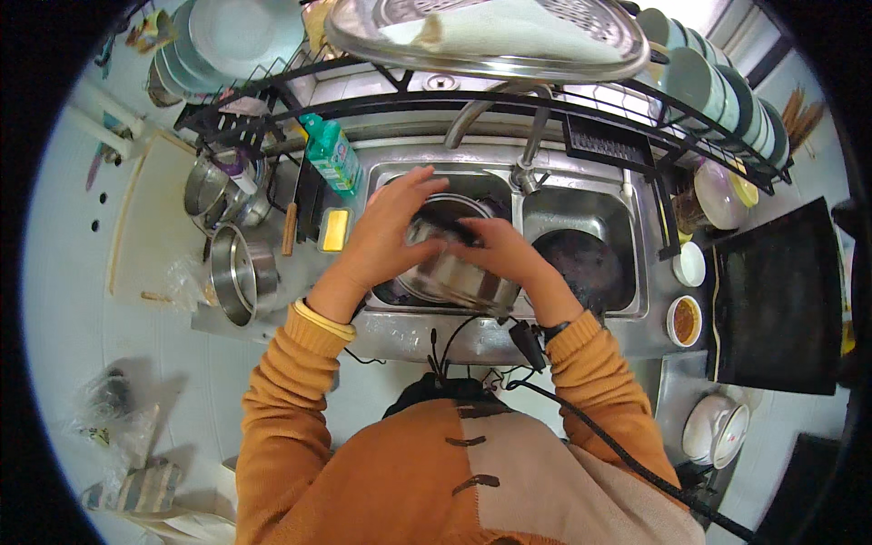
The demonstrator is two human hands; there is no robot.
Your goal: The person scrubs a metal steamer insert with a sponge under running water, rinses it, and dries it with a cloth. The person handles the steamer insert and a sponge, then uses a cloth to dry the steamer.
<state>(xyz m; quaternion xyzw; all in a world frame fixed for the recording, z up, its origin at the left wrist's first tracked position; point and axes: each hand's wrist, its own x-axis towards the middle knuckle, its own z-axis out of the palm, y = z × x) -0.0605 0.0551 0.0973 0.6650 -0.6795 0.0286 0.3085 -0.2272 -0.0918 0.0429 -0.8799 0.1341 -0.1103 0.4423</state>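
Observation:
A stainless steel pot point(470, 283), blurred and tilted, is over the left sink basin point(381, 176). My right hand point(501, 252) grips it near a black part that looks like its handle. My left hand point(392, 228) is beside it, fingers spread and thumb pointing towards the pot; whether the thumb touches it is unclear. Under the hands, the round rim of another metal vessel point(455, 199) shows inside the left basin, partly hidden. A dark round pan point(579, 266) lies in the right basin, its surface wet.
A curved faucet point(528, 174) stands behind the basins, below a black dish rack point(422, 97). Left are a green detergent bottle point(332, 157), a yellow sponge in a box point(336, 230) and a steel pot point(242, 272). A sauce bowl point(684, 321) sits right. A black cable point(606, 443) crosses my right sleeve.

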